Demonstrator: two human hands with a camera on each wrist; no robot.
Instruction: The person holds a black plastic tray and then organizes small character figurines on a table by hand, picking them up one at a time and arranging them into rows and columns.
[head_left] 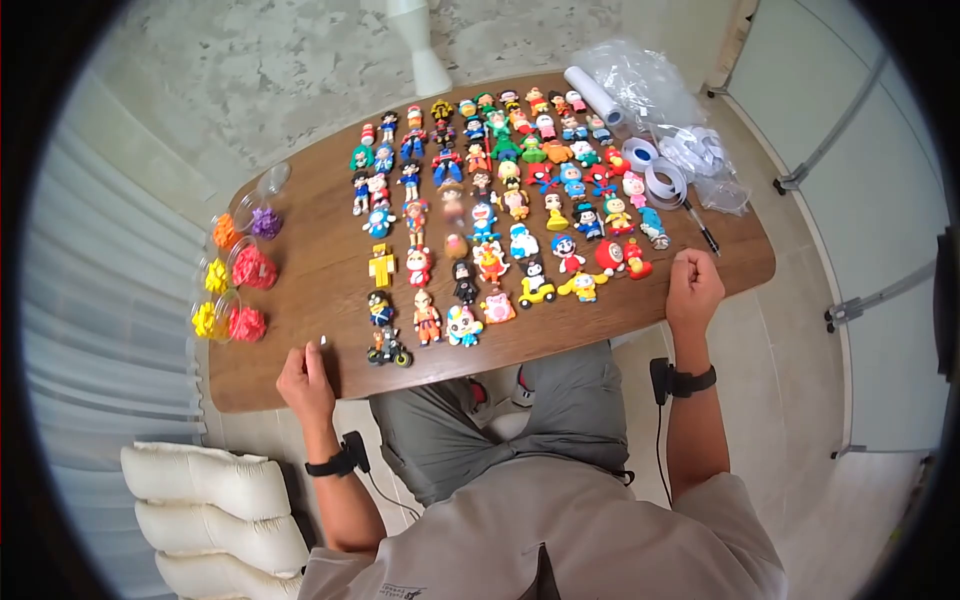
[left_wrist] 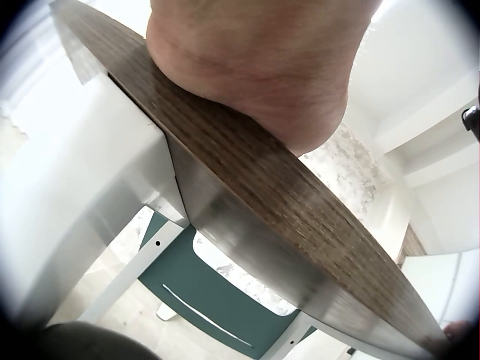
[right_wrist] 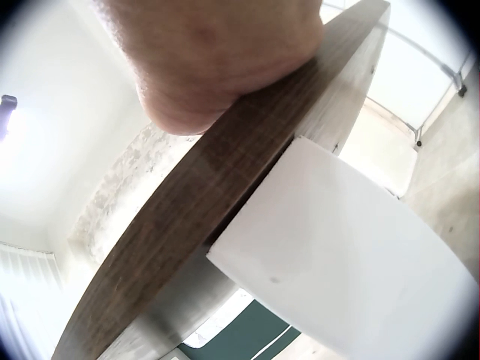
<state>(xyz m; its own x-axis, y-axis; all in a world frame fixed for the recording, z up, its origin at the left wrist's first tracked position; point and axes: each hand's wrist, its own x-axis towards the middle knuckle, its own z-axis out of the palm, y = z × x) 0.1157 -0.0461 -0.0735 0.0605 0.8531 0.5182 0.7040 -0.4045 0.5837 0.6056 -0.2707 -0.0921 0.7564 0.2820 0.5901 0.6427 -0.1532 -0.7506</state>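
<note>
At the table's near edge on the left, the left hand (head_left: 306, 382) rests with its fingers curled in and the thumb on top, holding nothing visible. Further right, the right hand (head_left: 695, 290) lies curled on the edge, also with nothing visible in it. Between them many small toy figures stand in rows; a figure on a black motorcycle (head_left: 389, 348) is nearest the left hand, and a yellow-eared figure (head_left: 583, 287) lies left of the right hand. Each wrist view shows only the heel of the left hand (left_wrist: 255, 75) or right hand (right_wrist: 217, 67) against the table edge; the fingers are hidden.
Clear cups with red pieces (head_left: 252, 268), yellow, orange and purple pieces are at the table's left. Tape rolls (head_left: 666, 184), a white roll (head_left: 592, 95), crumpled clear plastic (head_left: 640, 80) and a black pen (head_left: 703, 230) lie at the right. A cushioned chair (head_left: 215, 510) stands lower left.
</note>
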